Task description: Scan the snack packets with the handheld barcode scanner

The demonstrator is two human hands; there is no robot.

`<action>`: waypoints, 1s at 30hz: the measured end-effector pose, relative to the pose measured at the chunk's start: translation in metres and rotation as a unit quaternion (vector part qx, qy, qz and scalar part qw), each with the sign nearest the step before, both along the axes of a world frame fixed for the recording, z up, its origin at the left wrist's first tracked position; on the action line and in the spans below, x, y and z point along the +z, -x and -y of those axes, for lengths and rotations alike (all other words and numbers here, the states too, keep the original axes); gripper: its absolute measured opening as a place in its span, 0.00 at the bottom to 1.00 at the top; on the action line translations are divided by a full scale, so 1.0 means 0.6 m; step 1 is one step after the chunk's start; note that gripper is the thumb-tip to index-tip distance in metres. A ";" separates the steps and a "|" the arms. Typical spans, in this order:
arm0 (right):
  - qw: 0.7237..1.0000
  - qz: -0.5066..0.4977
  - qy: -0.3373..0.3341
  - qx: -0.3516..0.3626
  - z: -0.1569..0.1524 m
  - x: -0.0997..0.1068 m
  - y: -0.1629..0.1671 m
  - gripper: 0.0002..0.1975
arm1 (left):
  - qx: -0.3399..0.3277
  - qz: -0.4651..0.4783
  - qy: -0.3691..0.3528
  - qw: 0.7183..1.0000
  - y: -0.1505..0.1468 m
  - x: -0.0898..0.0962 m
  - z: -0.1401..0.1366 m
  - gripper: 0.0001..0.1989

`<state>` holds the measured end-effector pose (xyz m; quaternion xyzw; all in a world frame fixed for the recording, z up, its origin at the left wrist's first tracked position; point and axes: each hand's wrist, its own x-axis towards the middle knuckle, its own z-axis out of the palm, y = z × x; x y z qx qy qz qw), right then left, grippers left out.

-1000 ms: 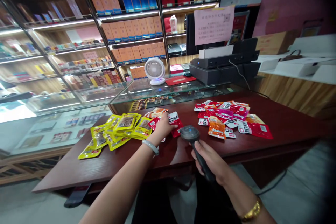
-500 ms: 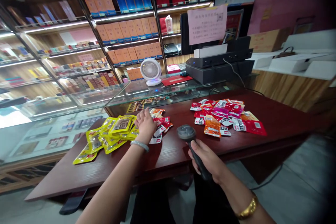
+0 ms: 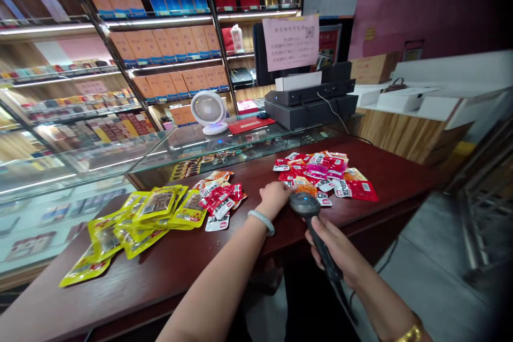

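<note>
My left hand (image 3: pixel 276 197), with a pale bangle at the wrist, is over the table at the left edge of an orange snack packet (image 3: pixel 305 186). Its fingers are bent and closed at that packet; the fingertips are partly hidden. My right hand (image 3: pixel 329 240) grips a black handheld barcode scanner (image 3: pixel 305 205) by its handle, the head pointing forward beside the orange packet. Red, white and pink snack packets (image 3: pixel 360 189) lie heaped around it. Left of my left hand is a smaller heap of red and white packets (image 3: pixel 221 197), next to yellow snack bags (image 3: pixel 154 206).
A glass display counter (image 3: pixel 160 155) borders the dark red table (image 3: pixel 172 267) at the back. On it stand a white fan (image 3: pixel 209 109), a red mat (image 3: pixel 251 125) and a black cash drawer (image 3: pixel 312 109) under a monitor with a pink notice (image 3: pixel 290 43). Shelves of boxes rise behind.
My left hand has moved right, from the smaller heap by the yellow bags to the larger heap. The scanner stays in my right hand, now nearer my left hand. The view has turned right.
</note>
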<state>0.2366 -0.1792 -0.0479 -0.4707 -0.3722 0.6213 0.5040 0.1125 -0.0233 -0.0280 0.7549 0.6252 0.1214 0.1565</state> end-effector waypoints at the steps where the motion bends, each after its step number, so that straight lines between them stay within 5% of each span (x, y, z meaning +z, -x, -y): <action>1: 1.000 -0.003 0.002 -0.002 0.001 -0.002 -0.005 0.23 | 0.000 0.003 0.004 1.000 -0.007 -0.001 0.000 0.26; 9: 1.000 -0.005 0.007 0.004 0.008 -0.009 -0.021 0.22 | 0.010 0.020 0.000 1.000 -0.016 -0.004 0.003 0.11; 19: 0.998 -0.041 -0.028 0.031 -0.025 0.018 0.030 0.23 | 0.022 0.153 -0.030 0.988 0.127 -0.021 0.048 0.08; 30: 0.990 -0.060 -0.038 0.125 -0.058 0.034 0.120 0.23 | 0.098 0.145 -0.056 0.983 0.211 -0.005 0.092 0.08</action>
